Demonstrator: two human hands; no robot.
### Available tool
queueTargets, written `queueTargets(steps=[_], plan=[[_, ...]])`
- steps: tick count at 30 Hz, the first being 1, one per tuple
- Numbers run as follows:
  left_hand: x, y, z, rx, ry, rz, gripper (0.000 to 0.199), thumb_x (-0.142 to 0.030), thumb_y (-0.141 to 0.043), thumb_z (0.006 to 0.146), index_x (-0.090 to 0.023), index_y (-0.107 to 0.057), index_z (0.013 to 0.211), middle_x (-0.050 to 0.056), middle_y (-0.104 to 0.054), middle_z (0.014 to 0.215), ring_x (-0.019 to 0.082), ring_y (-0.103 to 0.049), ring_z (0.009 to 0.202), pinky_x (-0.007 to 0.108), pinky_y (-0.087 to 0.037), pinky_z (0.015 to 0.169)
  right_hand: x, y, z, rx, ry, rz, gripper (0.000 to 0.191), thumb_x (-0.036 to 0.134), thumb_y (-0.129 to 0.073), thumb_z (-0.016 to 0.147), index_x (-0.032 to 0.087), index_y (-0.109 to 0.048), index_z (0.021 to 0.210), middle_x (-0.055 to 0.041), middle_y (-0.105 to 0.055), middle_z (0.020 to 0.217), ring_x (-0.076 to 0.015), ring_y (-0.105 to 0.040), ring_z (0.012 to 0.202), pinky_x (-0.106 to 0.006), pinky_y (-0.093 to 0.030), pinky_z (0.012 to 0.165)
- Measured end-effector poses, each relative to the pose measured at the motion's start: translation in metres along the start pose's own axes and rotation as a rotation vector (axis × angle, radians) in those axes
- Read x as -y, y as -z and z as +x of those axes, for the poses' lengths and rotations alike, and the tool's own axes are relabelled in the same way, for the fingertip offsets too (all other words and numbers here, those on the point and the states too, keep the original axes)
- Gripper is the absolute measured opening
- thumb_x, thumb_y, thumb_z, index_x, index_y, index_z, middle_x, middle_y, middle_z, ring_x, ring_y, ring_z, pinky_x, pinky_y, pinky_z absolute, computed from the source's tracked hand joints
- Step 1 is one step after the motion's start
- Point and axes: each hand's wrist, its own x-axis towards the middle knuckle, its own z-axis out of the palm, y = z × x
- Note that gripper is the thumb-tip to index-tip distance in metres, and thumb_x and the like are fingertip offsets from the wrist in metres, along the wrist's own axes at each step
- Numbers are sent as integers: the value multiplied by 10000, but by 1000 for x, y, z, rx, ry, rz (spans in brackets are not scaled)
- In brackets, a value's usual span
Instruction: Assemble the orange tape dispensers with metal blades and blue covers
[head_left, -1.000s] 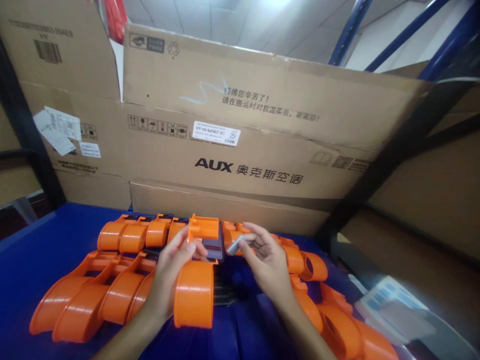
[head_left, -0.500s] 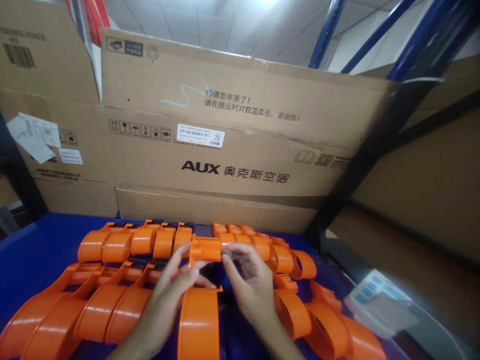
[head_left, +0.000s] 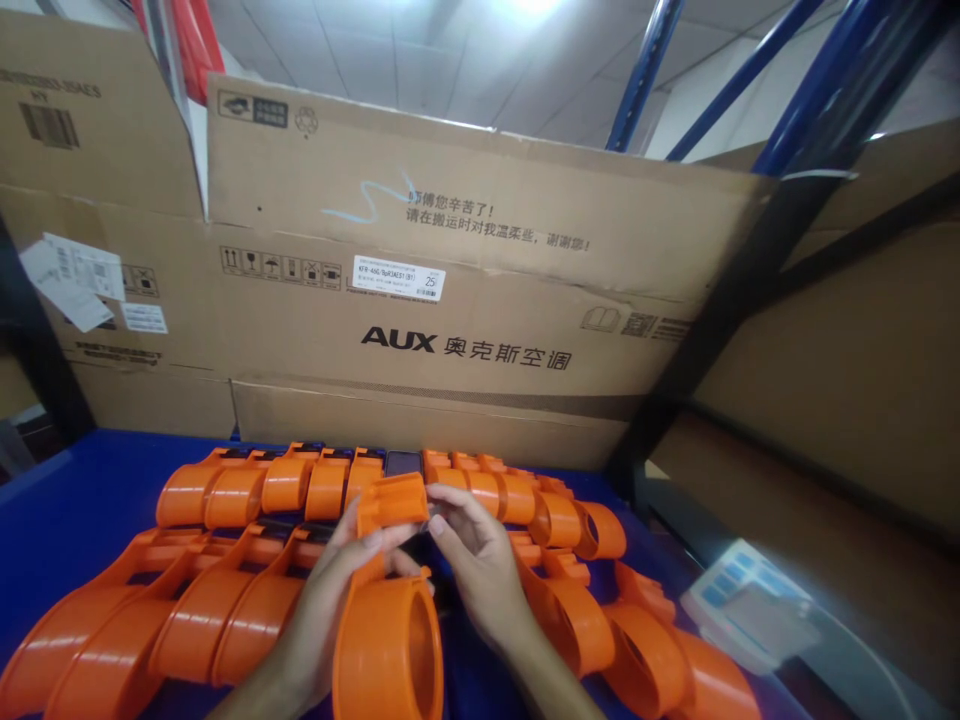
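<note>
An orange plastic tape dispenser [head_left: 386,640], with a wide ring below and a ridged block on top, is held up in front of me. My left hand [head_left: 341,570] is closed around its neck from the left, thumb lying across below the block. Close to the block's right edge, my right hand [head_left: 480,570] has thumb and forefinger pinched together. A small dark thing seems to be between those fingertips, too small to name. The ring's opening faces right, and some left fingers are hidden behind the dispenser.
Orange dispensers [head_left: 199,625] stand in two rows on the blue surface [head_left: 56,500] to the left, several with black parts on top. More dispensers [head_left: 649,655] stand to the right. A dark-screened device [head_left: 403,462] lies behind. A white device [head_left: 750,605] is at right; a cardboard wall [head_left: 480,310] closes the back.
The dispenser has moved slightly left and turned, so its ring opening now shows on the right and its block slants. Both hands have shifted a little left with it.
</note>
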Motion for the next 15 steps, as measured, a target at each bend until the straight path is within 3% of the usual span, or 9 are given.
queueTargets(steps=[4,8,11,15], plan=[[5,2,2,41,-120,122,364,-417,-707,900,-227,-634,1202,67,-781,748,269,-743,739,320,-507,672,1,-1,-1,61,-116,86,327,487,-774,880,216,-706,1050,-43,-751,893,-200,-719,752,-332,-595,740],[9,10,8,33,-109,234,469,-488,-734,878,-227,-598,1243,69,-793,779,249,-722,688,310,-495,647,3,6,2,28,-163,89,303,471,-785,875,205,-685,981,22,-682,706,-112,-587,472,-236,-465,493],[12,15,11,-64,-86,276,511,-571,-720,867,-222,-607,1224,48,-770,699,211,-672,577,277,-461,589,6,16,5,-64,-110,51,269,432,-793,877,203,-687,969,39,-648,608,-123,-590,476,-242,-473,504],[11,16,12,-144,-132,336,508,-620,-674,883,-230,-627,1203,3,-697,579,176,-609,522,236,-418,549,14,25,7,-77,-64,38,311,426,-784,884,208,-694,1086,3,-714,690,-159,-649,555,-293,-548,562]])
